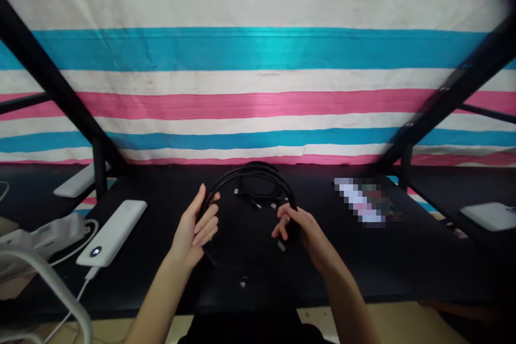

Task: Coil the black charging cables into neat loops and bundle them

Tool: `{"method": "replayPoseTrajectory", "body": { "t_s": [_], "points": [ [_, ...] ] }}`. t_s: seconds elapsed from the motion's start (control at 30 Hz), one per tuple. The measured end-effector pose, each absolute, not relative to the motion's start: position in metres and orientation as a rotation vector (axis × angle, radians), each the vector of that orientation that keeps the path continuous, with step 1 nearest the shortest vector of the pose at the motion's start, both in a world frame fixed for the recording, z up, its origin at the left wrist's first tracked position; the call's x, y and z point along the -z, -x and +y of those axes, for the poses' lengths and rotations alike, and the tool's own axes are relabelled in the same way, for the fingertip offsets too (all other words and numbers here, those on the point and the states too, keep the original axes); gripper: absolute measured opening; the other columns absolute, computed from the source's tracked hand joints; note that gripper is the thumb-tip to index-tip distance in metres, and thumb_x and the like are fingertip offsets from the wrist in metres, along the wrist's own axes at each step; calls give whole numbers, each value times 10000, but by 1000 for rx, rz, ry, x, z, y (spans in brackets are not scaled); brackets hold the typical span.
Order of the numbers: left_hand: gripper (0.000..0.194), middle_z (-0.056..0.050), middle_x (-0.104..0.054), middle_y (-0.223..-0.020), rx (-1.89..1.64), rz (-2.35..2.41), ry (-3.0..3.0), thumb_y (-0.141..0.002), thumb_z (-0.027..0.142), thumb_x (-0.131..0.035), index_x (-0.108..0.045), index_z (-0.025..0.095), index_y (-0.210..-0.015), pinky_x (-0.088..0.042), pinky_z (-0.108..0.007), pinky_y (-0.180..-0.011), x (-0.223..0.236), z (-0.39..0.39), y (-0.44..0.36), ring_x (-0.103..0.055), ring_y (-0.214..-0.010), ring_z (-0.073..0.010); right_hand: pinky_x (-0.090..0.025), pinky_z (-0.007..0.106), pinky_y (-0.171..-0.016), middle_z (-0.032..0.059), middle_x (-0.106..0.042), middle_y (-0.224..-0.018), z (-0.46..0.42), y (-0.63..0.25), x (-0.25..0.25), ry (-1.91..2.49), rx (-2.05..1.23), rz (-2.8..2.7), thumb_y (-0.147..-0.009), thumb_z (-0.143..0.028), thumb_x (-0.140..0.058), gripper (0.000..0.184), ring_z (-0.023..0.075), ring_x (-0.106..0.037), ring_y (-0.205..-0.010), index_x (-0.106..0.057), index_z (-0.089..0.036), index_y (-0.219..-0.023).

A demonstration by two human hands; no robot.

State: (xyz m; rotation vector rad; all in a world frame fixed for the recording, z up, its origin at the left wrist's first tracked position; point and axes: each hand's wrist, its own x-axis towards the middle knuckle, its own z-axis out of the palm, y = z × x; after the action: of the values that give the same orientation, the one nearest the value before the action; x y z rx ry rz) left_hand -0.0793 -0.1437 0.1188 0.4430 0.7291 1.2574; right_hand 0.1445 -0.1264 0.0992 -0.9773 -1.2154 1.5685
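Striped sheeting [258, 48] in pink, white and blue is rising behind a black tabletop [363, 269], where a person's two bare hands are holding a loop of black cable [229, 174]. Glossy and fairly thick, the loop is arching in several strands between the hands, its lower left side curving down toward a small pale tip [242, 284] near the table's front edge. A flat metal connector [281, 246] is showing just below the right hand.

The left hand [203, 226] is closing around the loop's left side, fingers curled and thumb pointing up. The right hand [296, 221] is gripping the opposite side with bent fingers, the strands passing at its finger side; how tightly it is closing is hard to tell in the dark. The arch is standing above and between both grips.

Just beyond, a second coil of black cable [258, 197] is lying on the tabletop, light-coloured plugs showing around it. To the left, a white power bank [113, 234] with a lit display is resting beside a white power strip [52, 234], a white cord [83, 293] running from its near end. To the right, a pixelated item [360, 201] is lying flat. Black frame bars [68, 91] are slanting up at both sides.
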Motion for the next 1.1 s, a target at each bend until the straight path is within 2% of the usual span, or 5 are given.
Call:
{"method": "replayPoseTrajectory", "body": {
  "t_s": [0.13,0.3,0.53,0.8,1.1],
  "points": [
    [335,118,-214,-324,-1070,695,-562,-856,471,-522,-581,150,-781,-84,-133,-260,-124,-149,90,-50,-274,-25,-403,220,-509,-77,-419,-439,-132,-135,-112,991,-1472,-1238,-764,-453,-641,294,119,-547,-469,-533,-180,-764],
    [368,111,-195,-348,-1082,813,-774,-861,461,-521,-615,116,-772,-71,-127,-307,-129,-150,76,-73,-327,-18,-111,188,-355,-93,-300,-522,-150,-125,-126,1092,-1182,-1238,-727,-449,-695,334,25,-201,-388,-593,-178,-893],
    [460,109,-121,-440,-1034,910,-878,-820,516,-550,-386,168,-568,-25,-147,-348,-136,-159,68,-57,-378,-14,-81,190,-366,-94,-186,-465,-164,-140,-116,1007,-1418,-1108,-816,-603,-504,472,30,-109,-401,-567,-160,-667],
    [455,66,-274,-539,-1130,1145,-1112,-805,541,-553,-368,175,-608,-205,-151,-434,-143,-179,63,-221,-476,-39,-339,153,-395,-28,-525,-616,-174,-139,-138,1196,-969,-1437,-727,-389,-697,307,56,-411,-461,-634,-202,-963],
    [300,10,-591,-615,-860,1127,-1640,-848,374,-549,-634,175,-641,-367,-175,-569,-164,-164,35,-515,-601,-87,-390,156,-404,0,-634,-555,-170,-132,-149,1152,-928,-1642,-722,-314,-679,128,93,-534,-471,-725,-201,-683]
  ]
}}
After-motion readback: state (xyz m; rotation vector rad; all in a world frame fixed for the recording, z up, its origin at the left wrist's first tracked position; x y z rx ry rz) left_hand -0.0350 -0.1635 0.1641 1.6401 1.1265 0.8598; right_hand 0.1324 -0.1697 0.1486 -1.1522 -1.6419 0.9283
